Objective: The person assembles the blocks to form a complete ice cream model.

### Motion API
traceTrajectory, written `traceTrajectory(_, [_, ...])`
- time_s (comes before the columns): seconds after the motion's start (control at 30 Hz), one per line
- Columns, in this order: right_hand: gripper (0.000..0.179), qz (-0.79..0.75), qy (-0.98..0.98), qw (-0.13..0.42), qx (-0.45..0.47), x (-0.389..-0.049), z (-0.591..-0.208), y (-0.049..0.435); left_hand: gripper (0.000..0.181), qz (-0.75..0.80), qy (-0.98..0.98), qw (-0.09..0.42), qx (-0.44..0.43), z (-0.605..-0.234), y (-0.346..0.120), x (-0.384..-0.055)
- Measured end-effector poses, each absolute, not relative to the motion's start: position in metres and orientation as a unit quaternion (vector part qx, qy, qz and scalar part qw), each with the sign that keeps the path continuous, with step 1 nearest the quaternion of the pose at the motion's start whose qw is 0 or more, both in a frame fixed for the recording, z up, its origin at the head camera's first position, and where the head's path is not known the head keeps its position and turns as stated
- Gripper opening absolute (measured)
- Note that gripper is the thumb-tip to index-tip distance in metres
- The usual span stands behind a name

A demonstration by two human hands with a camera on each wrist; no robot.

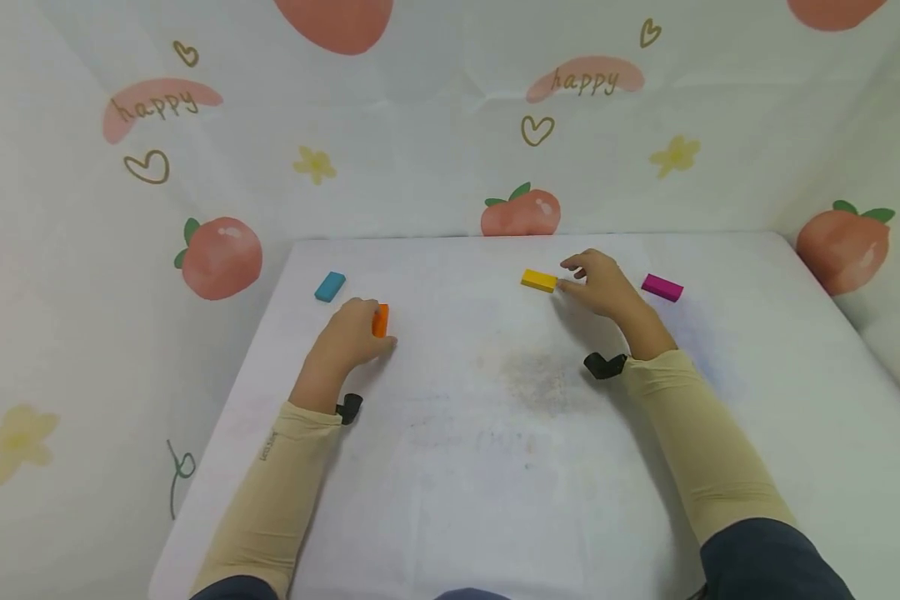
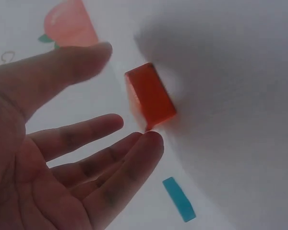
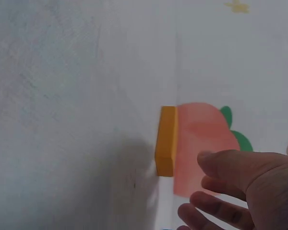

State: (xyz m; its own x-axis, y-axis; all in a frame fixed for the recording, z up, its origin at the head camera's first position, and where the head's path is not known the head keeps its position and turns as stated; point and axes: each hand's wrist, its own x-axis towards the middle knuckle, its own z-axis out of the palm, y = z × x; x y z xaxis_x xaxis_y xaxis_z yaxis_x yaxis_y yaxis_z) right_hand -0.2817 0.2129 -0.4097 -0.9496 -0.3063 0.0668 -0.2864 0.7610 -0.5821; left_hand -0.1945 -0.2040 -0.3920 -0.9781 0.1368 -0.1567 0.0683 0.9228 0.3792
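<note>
My left hand (image 1: 351, 333) is at an orange block (image 1: 381, 320) on the left side of the table. In the left wrist view the thumb is well apart from the fingers, and a fingertip reaches the lower end of the orange block (image 2: 152, 96). A gap shows between thumb and block. My right hand (image 1: 603, 287) hovers at the right end of a yellow block (image 1: 539, 281), fingers loosely bent. The right wrist view shows the yellow block (image 3: 166, 140) lying beside the thumb and fingers, none of them around it.
A blue block (image 1: 330, 287) lies behind and left of my left hand. To the right of my right hand lies a magenta block (image 1: 662, 287). The white table (image 1: 457, 467) meets a printed cloth backdrop (image 1: 420, 125) at its far edge.
</note>
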Motion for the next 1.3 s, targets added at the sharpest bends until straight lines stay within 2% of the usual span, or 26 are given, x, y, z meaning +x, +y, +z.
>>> traceTrajectory(0.17, [0.043, -0.307, 0.939, 0.047, -0.148, -0.288, -0.414, 0.206, 0.039, 0.185, 0.977, 0.093, 0.053, -0.397, -0.202, -0.193])
traceTrajectory(0.43, [0.039, -0.311, 0.941, 0.062, -0.118, -0.292, -0.418, 0.2, 0.031, 0.195, 0.974, 0.11, 0.041, -0.396, -0.202, -0.191])
traceTrajectory(1.13, [0.032, -0.321, 0.937, 0.047, -0.126, -0.298, -0.424, 0.199, 0.046, 0.228, 0.964, 0.121, 0.06, -0.392, -0.19, -0.186])
traceTrajectory(1.3, [0.032, -0.316, 0.939, 0.054, -0.124, -0.3, -0.425, 0.198, 0.042, 0.223, 0.963, 0.13, 0.084, -0.393, -0.177, -0.183])
